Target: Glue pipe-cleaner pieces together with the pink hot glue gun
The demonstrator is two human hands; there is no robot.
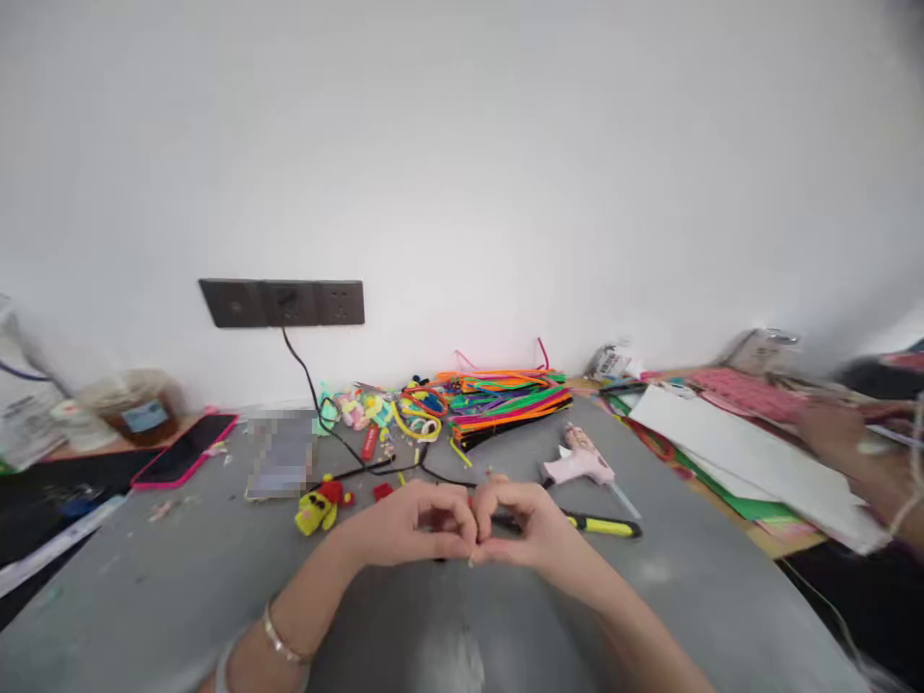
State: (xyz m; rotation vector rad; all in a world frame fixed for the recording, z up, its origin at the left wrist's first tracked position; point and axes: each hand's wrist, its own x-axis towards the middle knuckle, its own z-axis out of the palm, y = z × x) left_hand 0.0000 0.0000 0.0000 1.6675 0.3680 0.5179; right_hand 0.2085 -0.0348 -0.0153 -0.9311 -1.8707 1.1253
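Note:
At the middle of the table my left hand (423,523) and my right hand (521,526) meet, fingertip to fingertip. Both are closed in a pinch around something tiny; a small pale tip shows under the fingers, and its kind is hidden. Left of my left hand lies a small yellow and red fuzzy figure (318,507). A yellow and black utility knife (604,526) rests just beyond my right hand, partly covered by it. Behind that knife is a pale pink glue gun (581,464) with a clear glue stick in it.
Colourful pipe cleaners (509,409) lie in a bundle by the wall. A black cord (307,361) runs from the socket panel (281,303) across the table. A pink-edged phone (186,450) is at left. White sheets (743,457) lie at right, near another person's hand (837,433).

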